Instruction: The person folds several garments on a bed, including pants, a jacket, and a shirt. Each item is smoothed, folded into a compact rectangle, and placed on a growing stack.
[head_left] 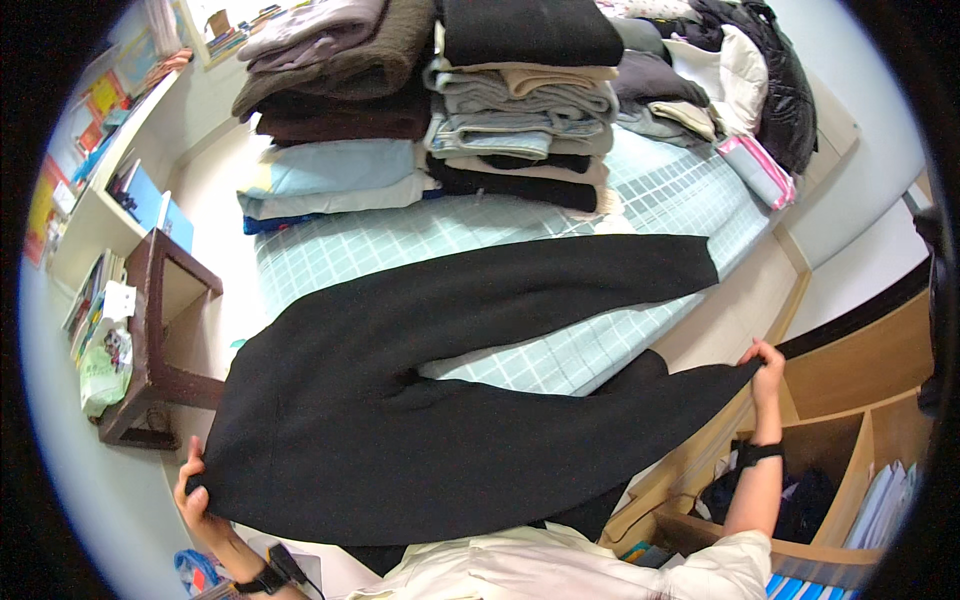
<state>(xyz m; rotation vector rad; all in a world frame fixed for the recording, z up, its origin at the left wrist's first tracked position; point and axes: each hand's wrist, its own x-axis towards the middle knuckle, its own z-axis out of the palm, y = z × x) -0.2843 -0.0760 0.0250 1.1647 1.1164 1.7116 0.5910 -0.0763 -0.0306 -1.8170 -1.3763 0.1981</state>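
Note:
Black trousers (450, 330) lie stretched sideways in front of me, partly on the bed, with the waist to the left and the legs running right. My left hand (196, 488) pinches the near corner of the waist. My right hand (765, 365) grips the hem of the near leg and holds it out past the bed's edge. The far leg rests flat on the light green checked bed sheet (660, 200), its hem free. Between the two legs a wedge of sheet shows.
Folded clothes stand in a left stack (335, 165) and a middle stack (525, 100) at the bed's far side. A pink and white package (757, 172) lies near jackets (790, 80). A dark wooden stool (150, 370) is left; an open wooden cabinet (830, 460) is right.

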